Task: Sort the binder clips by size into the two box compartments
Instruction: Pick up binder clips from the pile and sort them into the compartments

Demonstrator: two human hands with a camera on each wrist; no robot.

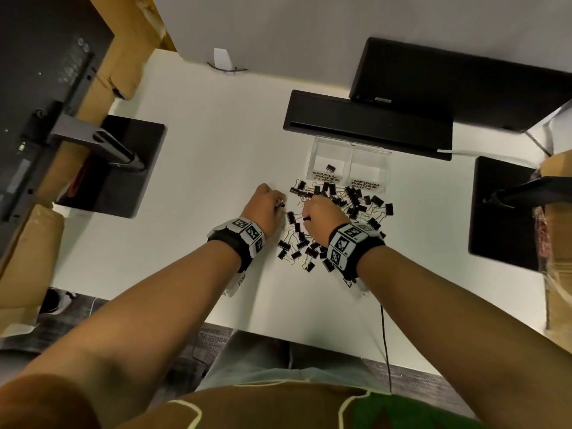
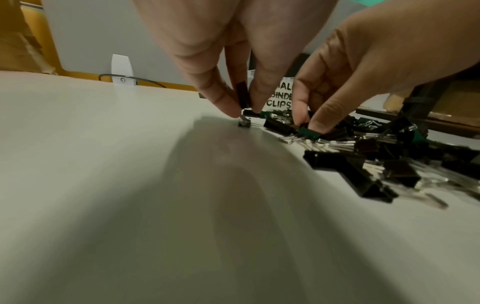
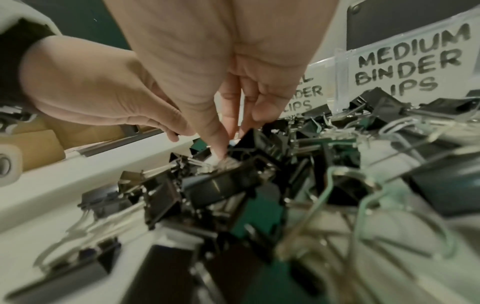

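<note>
A heap of black binder clips (image 1: 337, 224) with wire handles lies on the white table in front of a clear two-compartment box (image 1: 351, 156). Its labels read SMALL BINDER CLIPS (image 1: 325, 176) and MEDIUM BINDER CLIPS (image 3: 405, 65). One clip (image 1: 330, 167) lies in the small compartment; the medium one looks empty. My left hand (image 1: 280, 204) is at the heap's left edge and pinches a small clip (image 2: 242, 96) just above the table. My right hand (image 1: 322, 212) reaches down into the heap, thumb and fingertips (image 3: 221, 150) closing on a clip (image 3: 249, 139).
A black tray (image 1: 368, 125) and a black monitor (image 1: 464, 85) stand behind the box. Dark monitor bases sit at the left (image 1: 123, 162) and the right (image 1: 504, 212). Cardboard boxes (image 1: 31, 258) flank the table. A black cable (image 1: 385, 345) hangs over the near edge.
</note>
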